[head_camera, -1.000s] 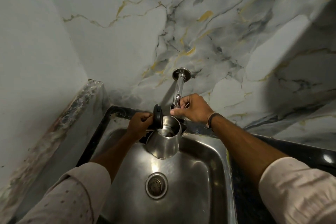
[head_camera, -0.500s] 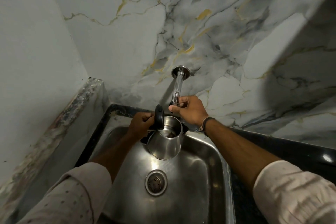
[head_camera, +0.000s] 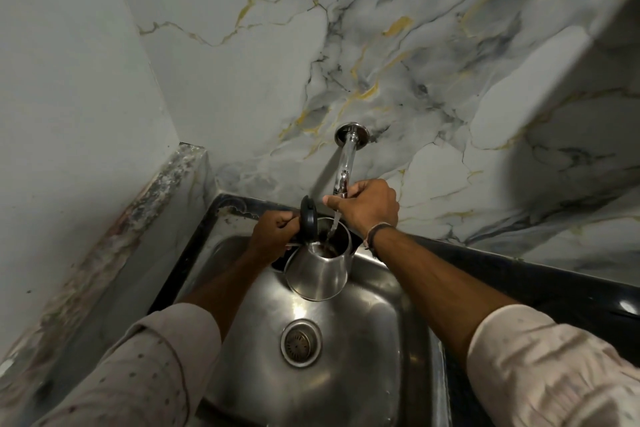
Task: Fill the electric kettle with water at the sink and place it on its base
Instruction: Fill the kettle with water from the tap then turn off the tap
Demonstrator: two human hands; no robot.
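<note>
A steel electric kettle (head_camera: 320, 274) hangs over the steel sink (head_camera: 374, 354), its black lid (head_camera: 308, 220) flipped up. My left hand (head_camera: 272, 234) grips the kettle's handle on its left side. A chrome tap (head_camera: 346, 158) sticks out of the marble wall above. My right hand (head_camera: 369, 206) is closed around the tap's end, right over the kettle's mouth. A thin stream of water (head_camera: 334, 224) runs from under that hand into the open kettle. The kettle's base is not in view.
The sink's round drain (head_camera: 300, 342) lies below the kettle. A black counter (head_camera: 568, 291) runs along the right of the sink. A worn stone ledge (head_camera: 114, 243) and a plain wall close off the left side.
Water now flows from the tap into the kettle; none was visible before. Both hands and the kettle kept their places.
</note>
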